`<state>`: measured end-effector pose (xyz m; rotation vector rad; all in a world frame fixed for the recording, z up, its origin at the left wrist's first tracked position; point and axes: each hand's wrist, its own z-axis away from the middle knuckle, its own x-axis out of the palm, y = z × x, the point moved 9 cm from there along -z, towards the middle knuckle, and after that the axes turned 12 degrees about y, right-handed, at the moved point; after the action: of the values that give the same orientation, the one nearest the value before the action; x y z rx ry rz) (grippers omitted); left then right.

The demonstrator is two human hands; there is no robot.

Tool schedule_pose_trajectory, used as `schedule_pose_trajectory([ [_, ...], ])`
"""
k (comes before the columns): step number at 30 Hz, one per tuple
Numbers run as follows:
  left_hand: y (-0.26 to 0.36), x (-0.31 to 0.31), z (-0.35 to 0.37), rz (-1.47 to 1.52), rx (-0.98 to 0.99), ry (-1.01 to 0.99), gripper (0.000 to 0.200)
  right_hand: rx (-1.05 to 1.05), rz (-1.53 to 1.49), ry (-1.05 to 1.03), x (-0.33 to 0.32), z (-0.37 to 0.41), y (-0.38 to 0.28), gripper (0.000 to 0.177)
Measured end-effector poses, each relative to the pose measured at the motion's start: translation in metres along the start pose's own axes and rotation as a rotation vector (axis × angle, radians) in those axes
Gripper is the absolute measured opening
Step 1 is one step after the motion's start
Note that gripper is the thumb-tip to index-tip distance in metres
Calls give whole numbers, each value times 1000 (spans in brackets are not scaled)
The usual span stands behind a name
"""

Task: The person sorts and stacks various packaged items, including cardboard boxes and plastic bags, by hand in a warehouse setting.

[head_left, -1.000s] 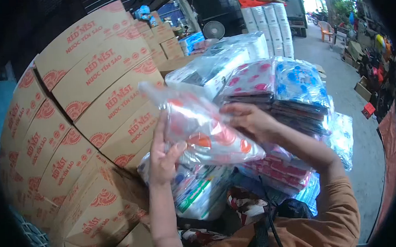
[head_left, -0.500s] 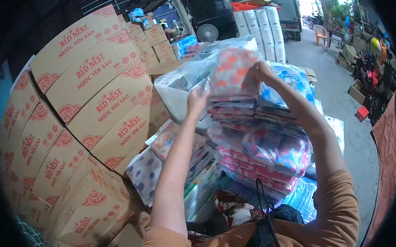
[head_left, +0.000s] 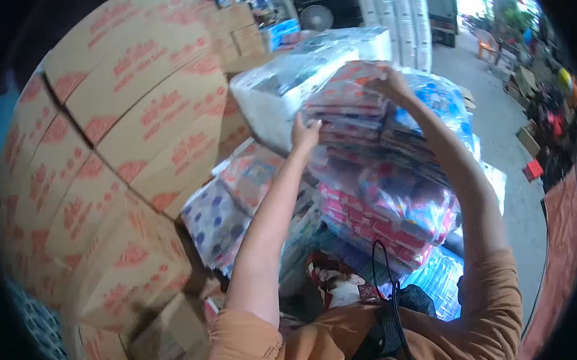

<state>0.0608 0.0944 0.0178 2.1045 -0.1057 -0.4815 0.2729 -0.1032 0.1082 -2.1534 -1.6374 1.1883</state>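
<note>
A flat plastic-wrapped packet with an orange and white pattern [head_left: 347, 79] lies on top of a stack of similar packets [head_left: 349, 113]. My right hand [head_left: 390, 85] is closed on its upper right corner, with the fingers curled over the edge. Against the left side of the stack is my left hand [head_left: 306, 133], thumb and fingers apart, at the edges of the upper packets. Below are clear-wrapped bundles, and a pink and white patterned bundle [head_left: 367, 221]. Blue-patterned wrapped packets [head_left: 436, 99] sit just right of my right hand.
Printed cardboard cartons [head_left: 163, 114] are piled high on the left. A large white wrapped bundle [head_left: 265, 97] stands behind my left hand. Dotted packets [head_left: 214, 212] lie at lower left. On the right runs a grey floor [head_left: 491, 107], with an orange chair [head_left: 486, 42] farther back.
The orange-patterned packet, held upright before, has come down flat onto the stack. My right hand stays on its corner, while my left hand has moved to the stack's side. The view has shifted.
</note>
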Motion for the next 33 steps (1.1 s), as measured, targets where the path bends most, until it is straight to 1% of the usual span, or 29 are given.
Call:
schedule_pose_trajectory([
  [1,8,-11,9,-2,92,65,59,-65,72,90,-21,9,-25,43],
  [2,16,-24,22,-61,71,36,59,-134,136,181,-35,15,-46,43],
  [3,20,-36,32,-118,48,7,59,-225,92,256,-41,18,-60,40],
  [4,2,-41,37,-185,161,62,61,-313,44,335,-48,22,-77,38],
  [6,-18,-57,52,-291,76,-45,61,-409,-120,304,-61,43,-125,38],
  [7,-22,-70,58,-389,228,-5,63,-440,-185,271,-62,54,-146,36],
  [8,-44,-85,61,-399,211,11,63,-437,-187,250,-58,68,-164,37],
  [9,-64,-96,64,-385,274,-21,62,-431,-187,234,-54,81,-180,37],
  [10,-78,-108,68,-369,341,-55,60,-567,-141,271,-49,101,-199,39],
  [12,-123,-155,76,-635,195,43,61,-611,-261,165,-20,132,-221,37],
  [14,-168,-194,81,-865,-6,24,66,-639,-308,15,24,162,-236,35],
  [16,-140,-241,109,-968,-384,-97,72,-547,-313,-219,72,194,-244,37],
  [17,-153,-255,113,-963,-385,-93,72,-578,-329,-375,109,212,-242,43],
  [18,-177,-267,118,-1002,-437,-112,79,-612,-339,-528,150,230,-239,48],
  [19,-193,-274,122,-1036,-490,-129,85,-689,-288,-467,181,245,-237,49],
  [20,-192,-275,123,-1018,-492,-113,85,-769,-239,-404,203,262,-239,50],
  [22,-189,-271,127,-1051,-465,-218,91,-682,-100,-528,228,290,-243,49],
  [23,-189,-271,130,-1071,-453,-271,94,-723,-56,-527,232,303,-247,46],
  [24,-191,-275,130,-1058,-460,-252,94,-764,-10,-526,235,315,-251,43],
  [26,-193,-269,128,-1080,-422,-315,91,-724,54,-569,268,329,-240,41],
  [28,-193,-269,128,-1069,-431,-294,90,-754,64,-601,272,329,-240,39],
  [30,-195,-269,130,-1057,-421,-319,90,-810,-27,-684,277,336,-243,33],
  [31,-197,-270,131,-1049,-423,-320,90,-801,-225,-584,267,331,-248,25],
  [32,-197,-271,130,-1021,-412,-301,87,-801,-217,-589,269,330,-244,25],
  [33,-197,-271,131,-993,-401,-283,83,-717,-237,-659,258,326,-249,21],
])
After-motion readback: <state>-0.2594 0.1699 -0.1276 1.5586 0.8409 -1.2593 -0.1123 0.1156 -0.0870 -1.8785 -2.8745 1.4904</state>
